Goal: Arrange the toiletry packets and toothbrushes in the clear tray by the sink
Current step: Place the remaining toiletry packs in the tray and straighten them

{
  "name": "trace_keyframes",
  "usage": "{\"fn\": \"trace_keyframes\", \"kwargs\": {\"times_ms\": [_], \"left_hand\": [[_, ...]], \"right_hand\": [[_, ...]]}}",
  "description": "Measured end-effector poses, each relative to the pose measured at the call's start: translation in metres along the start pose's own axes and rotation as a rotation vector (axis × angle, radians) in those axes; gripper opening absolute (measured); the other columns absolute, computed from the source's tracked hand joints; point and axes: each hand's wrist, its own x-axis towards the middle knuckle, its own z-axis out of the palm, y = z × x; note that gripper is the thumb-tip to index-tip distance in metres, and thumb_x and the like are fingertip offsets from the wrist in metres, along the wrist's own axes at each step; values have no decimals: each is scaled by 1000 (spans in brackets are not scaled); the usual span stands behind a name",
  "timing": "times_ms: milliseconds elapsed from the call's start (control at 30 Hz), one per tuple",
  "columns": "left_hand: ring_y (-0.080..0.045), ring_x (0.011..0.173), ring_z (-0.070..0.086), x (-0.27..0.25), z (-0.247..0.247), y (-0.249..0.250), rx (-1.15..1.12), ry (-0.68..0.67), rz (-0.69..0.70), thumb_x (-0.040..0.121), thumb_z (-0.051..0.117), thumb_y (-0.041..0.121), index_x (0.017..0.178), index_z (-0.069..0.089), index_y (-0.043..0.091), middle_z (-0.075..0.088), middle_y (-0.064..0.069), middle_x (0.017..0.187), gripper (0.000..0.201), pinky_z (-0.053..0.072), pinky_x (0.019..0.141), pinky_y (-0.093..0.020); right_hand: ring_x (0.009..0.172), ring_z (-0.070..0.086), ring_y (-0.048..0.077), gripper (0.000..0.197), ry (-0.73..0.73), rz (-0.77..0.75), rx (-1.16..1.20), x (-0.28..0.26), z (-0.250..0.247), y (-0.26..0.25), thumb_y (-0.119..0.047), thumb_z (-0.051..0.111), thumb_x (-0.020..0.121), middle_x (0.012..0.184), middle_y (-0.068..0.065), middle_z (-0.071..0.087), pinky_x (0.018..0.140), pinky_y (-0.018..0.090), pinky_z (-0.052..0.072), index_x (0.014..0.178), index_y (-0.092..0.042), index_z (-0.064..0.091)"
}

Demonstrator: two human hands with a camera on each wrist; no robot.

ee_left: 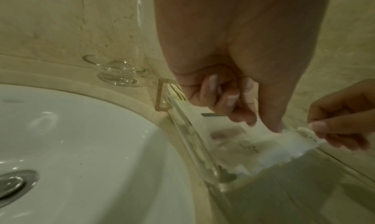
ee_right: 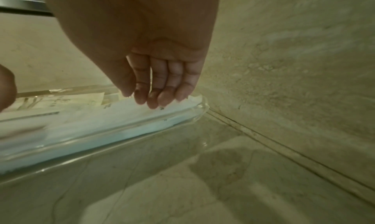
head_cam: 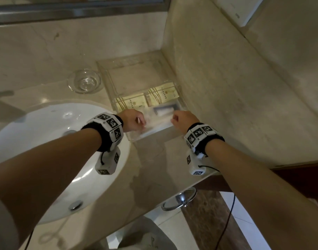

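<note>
Both hands, left (head_cam: 134, 120) and right (head_cam: 183, 120), pinch the ends of a white, blurred packet (head_cam: 160, 118) in the clear tray (head_cam: 136, 65); its print is unreadable.

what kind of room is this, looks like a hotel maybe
Most likely a hotel bathroom. A white sink is set in a marble counter, a clear tray in the corner holds matching gold toiletry packets, and a small glass dish sits beside it.

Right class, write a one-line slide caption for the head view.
Both hands, left and right, settle a white packet into the clear tray beside the sink.
</note>
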Motion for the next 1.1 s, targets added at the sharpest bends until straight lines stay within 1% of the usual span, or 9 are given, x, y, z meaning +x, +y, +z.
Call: {"fn": "trace_keyframes", "kwargs": {"times_ms": [100,167,267,333,400,533,700,867,1100], "left_hand": [[-16,83,49,-11,2,-4,-3,20,10,79,70,17,98,67,3,52,5,72,23,35,60,-13],[-15,85,50,-18,7,-4,7,-25,28,80,70,17,101,68,5,57,4,78,24,34,61,-10],[-21,104,57,-22,16,-3,87,-74,37,85,64,19,114,65,10,64,-9,116,31,38,83,-18],[-23,119,53,-24,21,-1,118,-55,38,88,59,17,119,63,11,62,-9,125,32,35,95,-21],[-21,122,52,-26,22,1,119,-22,59,90,53,13,117,65,11,62,-7,127,30,31,96,-17],[-18,120,54,-27,22,3,111,0,90,93,48,12,113,68,8,64,-4,126,28,29,87,-9],[-18,123,52,-26,21,6,95,-8,40,93,46,12,115,68,11,63,-2,127,30,31,97,-15],[-20,109,59,-22,17,12,110,-108,-15,92,41,5,116,66,7,68,-9,116,35,37,86,-18],[-13,85,54,-16,20,9,110,-122,-29,93,42,5,112,67,1,69,-13,111,32,40,82,-19]], "right_hand": [[82,55,26,18,11,31,22,-6,3,-2,-21,46,94,87,11,58,74,29,43,85,-9,57],[93,61,29,22,2,11,70,-11,6,-4,-17,46,94,99,13,66,80,30,46,98,-6,64],[101,61,28,27,17,-32,51,-17,13,-8,-15,44,94,110,13,66,85,31,47,106,-5,65],[107,57,28,29,75,-53,-7,-18,18,-7,-16,41,95,116,13,62,91,33,47,109,-5,65],[113,52,27,31,91,-76,-44,-17,23,-5,-14,39,96,122,12,56,96,34,44,112,-5,64],[117,50,26,32,61,-114,-85,-16,27,-3,-10,37,94,126,10,54,97,33,40,116,-7,61],[111,55,28,32,39,-132,-165,-12,28,-4,-9,36,94,122,11,56,96,37,45,113,-7,62],[112,57,28,32,124,-65,-252,-6,19,3,-16,37,97,123,11,58,96,38,45,118,-9,59],[115,53,31,33,22,-6,-187,-1,18,10,-12,39,94,132,9,50,97,37,41,124,-13,54]]}}
